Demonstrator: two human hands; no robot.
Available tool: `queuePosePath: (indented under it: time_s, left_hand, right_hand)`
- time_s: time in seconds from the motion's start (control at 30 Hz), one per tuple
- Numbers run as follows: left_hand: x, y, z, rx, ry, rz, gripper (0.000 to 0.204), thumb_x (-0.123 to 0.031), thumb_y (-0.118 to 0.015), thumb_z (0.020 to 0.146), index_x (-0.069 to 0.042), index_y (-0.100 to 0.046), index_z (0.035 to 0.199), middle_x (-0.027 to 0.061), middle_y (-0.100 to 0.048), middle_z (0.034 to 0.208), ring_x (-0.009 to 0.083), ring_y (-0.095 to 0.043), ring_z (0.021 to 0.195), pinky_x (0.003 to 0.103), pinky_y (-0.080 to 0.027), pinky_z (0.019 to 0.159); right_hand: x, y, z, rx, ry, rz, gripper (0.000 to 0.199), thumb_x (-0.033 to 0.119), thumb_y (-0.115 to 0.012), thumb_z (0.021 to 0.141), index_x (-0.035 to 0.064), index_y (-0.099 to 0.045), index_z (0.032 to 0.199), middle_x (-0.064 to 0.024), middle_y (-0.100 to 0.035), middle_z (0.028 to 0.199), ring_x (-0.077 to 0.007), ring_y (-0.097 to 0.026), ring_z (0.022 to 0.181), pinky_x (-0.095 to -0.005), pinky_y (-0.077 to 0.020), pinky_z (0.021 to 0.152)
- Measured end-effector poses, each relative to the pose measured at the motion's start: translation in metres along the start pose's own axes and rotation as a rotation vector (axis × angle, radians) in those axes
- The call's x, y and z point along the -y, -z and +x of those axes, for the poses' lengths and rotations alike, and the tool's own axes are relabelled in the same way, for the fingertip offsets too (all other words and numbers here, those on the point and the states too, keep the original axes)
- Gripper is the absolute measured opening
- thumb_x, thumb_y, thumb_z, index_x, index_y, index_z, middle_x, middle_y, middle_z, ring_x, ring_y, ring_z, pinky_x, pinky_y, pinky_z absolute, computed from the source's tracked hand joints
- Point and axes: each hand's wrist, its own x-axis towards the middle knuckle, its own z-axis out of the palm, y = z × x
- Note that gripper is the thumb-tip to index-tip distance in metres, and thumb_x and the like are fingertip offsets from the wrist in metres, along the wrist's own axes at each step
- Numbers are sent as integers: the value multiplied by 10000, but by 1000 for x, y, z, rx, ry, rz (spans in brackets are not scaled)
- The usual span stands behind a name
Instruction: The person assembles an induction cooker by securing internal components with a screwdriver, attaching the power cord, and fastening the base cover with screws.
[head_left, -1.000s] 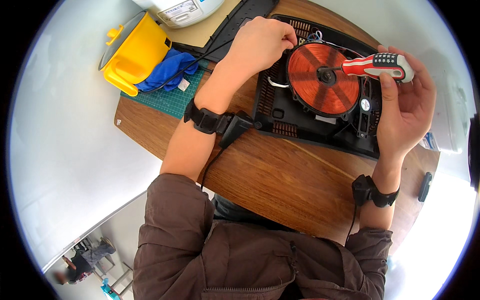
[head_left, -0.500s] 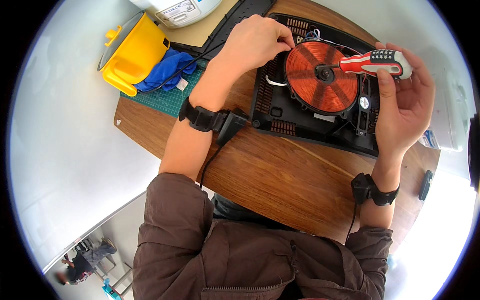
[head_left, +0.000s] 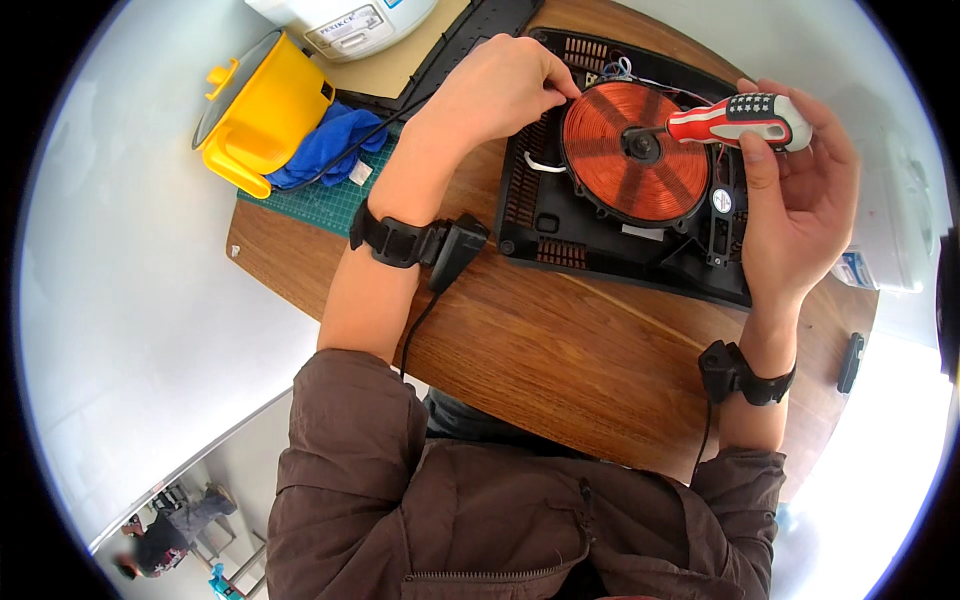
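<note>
A round copper coil (head_left: 604, 168) sits inside the black open housing (head_left: 540, 232) of what looks like an induction cooker. My right hand (head_left: 800, 205) grips a screwdriver (head_left: 735, 120) by its red, white and black handle. Its shaft points left toward the dark hub (head_left: 643, 145) in the coil's middle; whether the tip touches is hard to tell. At the coil's upper left edge, my left hand (head_left: 510, 85) has thumb and forefinger pinched together. What lies between those fingertips, if anything, is hidden. Thin wires (head_left: 622, 68) run behind the coil, and a white wire (head_left: 543, 163) curves at its left.
Left of the housing, a yellow pot (head_left: 262, 115) and a blue cloth (head_left: 325, 145) rest on a green cutting mat (head_left: 310, 208). A white appliance (head_left: 370, 25) stands behind, beside a black panel (head_left: 480, 35). At right is a clear container (head_left: 890, 220). Another person (head_left: 165, 540) is far off, lower left.
The whole view has shifted slightly, so the housing and both hands appear a little farther left. Both hands keep their hold, and the screwdriver still points at the coil's middle.
</note>
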Motion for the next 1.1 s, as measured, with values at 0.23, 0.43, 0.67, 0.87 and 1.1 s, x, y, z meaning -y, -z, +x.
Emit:
queuePosePath:
  time_s: [0.23, 0.43, 0.67, 0.87, 1.1]
  left_hand:
    - [10, -6, 3, 34, 138, -254, 165, -139, -736, 913, -70, -813, 1042, 56, -722, 745, 115, -658, 606, 274, -530, 611]
    - [16, -16, 7, 32, 136, -359, 126, -108, -727, 919, -40, -778, 1011, 25, -730, 812, 90, -586, 573, 266, -500, 571]
    - [10, -4, 5, 82, 150, -336, 115, -101, -757, 890, -32, -787, 977, 44, -728, 773, 102, -607, 585, 278, -511, 585]
    - [7, -1, 4, 78, 180, -325, 113, -105, -762, 873, -34, -789, 957, 50, -719, 738, 105, -624, 584, 276, -514, 595]
    - [8, -4, 3, 40, 152, -309, 114, -114, -755, 871, -34, -793, 944, 56, -724, 743, 110, -634, 587, 275, -517, 592]
  right_hand:
    - [3, -2, 1, 3, -27, 6, 422, -105, -678, 942, -39, -528, 1331, -182, -700, 1225, -176, -704, 1064, -280, -593, 901]
    - [10, -4, 0, 23, -45, -42, 408, -99, -681, 940, -30, -532, 1313, -170, -688, 1241, -184, -696, 1088, -286, -592, 906]
    - [15, -5, 0, 39, -66, -70, 404, -94, -678, 941, -30, -525, 1309, -178, -675, 1272, -197, -689, 1116, -305, -593, 925]
    - [14, -5, -1, 37, -63, -60, 410, -85, -684, 942, -28, -524, 1315, -176, -672, 1283, -202, -685, 1140, -305, -591, 928]
    - [12, -5, -1, 35, -46, -44, 415, -85, -687, 942, -27, -524, 1319, -179, -669, 1288, -202, -681, 1152, -310, -591, 938]
